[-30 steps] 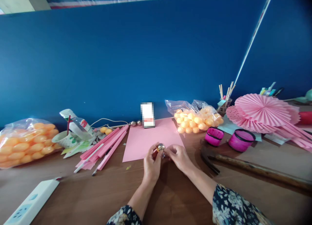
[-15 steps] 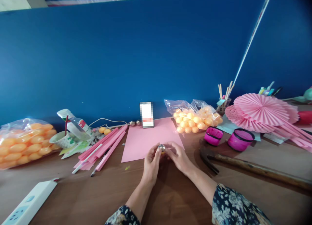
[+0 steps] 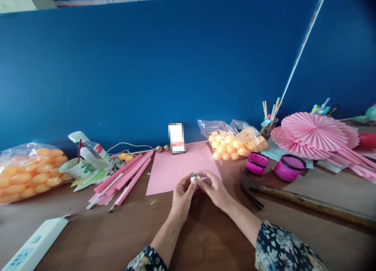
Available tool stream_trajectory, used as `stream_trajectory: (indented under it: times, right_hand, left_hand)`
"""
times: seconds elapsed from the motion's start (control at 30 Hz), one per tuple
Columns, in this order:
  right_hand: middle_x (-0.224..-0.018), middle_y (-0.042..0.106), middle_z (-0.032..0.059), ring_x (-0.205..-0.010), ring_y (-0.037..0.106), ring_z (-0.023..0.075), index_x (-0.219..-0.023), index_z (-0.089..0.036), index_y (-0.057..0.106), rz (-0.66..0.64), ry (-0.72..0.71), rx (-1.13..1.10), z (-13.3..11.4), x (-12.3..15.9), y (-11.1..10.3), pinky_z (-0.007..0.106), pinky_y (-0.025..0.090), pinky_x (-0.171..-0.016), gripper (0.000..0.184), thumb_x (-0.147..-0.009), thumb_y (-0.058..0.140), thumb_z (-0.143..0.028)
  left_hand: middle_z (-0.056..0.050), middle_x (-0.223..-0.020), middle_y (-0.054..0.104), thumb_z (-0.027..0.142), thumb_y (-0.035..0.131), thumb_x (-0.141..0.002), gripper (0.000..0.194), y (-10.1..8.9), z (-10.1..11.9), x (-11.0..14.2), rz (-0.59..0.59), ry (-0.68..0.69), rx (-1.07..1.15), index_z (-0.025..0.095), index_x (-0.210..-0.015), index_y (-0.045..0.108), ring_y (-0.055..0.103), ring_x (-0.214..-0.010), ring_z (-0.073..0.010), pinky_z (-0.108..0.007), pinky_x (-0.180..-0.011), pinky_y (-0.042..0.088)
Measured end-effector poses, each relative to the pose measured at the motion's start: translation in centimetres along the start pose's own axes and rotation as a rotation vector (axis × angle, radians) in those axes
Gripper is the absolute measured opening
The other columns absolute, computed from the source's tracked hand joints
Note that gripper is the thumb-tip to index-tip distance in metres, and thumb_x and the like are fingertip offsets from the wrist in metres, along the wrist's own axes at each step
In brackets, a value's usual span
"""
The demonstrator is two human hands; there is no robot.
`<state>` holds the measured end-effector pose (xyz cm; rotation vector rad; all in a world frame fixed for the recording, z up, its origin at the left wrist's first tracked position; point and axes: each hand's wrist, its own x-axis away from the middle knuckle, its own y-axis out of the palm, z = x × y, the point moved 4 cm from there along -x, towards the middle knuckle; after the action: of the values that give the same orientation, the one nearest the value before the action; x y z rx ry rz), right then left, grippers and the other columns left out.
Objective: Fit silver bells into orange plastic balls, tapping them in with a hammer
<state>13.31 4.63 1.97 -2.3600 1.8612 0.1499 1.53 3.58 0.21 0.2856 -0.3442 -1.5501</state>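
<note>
Turned since a second ago, the silvery ball sits pinched in the left hand's grip, with the right hand's fingertips closed against its edge and pink paper just beyond.

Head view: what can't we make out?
All in the head view:
Shiny ball, lower part: hidden by the left hand and right hand.
Phone, screen: masked by blocky pixels.
Power strip, near end: cut off by the bottom edge.
Hammer, handle end: cut off by the right edge.
</note>
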Motion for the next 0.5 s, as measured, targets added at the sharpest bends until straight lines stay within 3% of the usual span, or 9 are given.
stream_trajectory:
  times: [0.23,0.5]
  right_hand:
    - [-0.094,0.06,0.0041,-0.076,0.058,0.0141,-0.105,-0.02,0.049,-0.044,-0.039,-0.013,-0.02,0.17,0.23,0.027,0.049,-0.067,0.031,-0.077,0.056,-0.03]
    - [-0.074,0.058,-0.0006,-0.063,0.057,0.0125,-0.101,-0.021,0.046,-0.023,-0.041,-0.004,0.04,0.49,0.47,0.024,0.048,-0.057,0.029,-0.077,0.056,-0.031]
  left_hand:
    - [-0.011,-0.106,0.063,0.032,0.059,-0.073,0.037,0.07,0.31,0.04,0.02,0.038,-0.061,0.014,-0.105,0.057,0.057,-0.101,-0.0231,-0.037,-0.091,0.041]
    - [-0.01,-0.111,0.061,0.034,0.058,-0.074,0.041,0.18,0.43,0.25,0.013,0.037,-0.094,0.016,-0.11,0.056,0.054,-0.105,-0.0234,-0.035,-0.091,0.041]
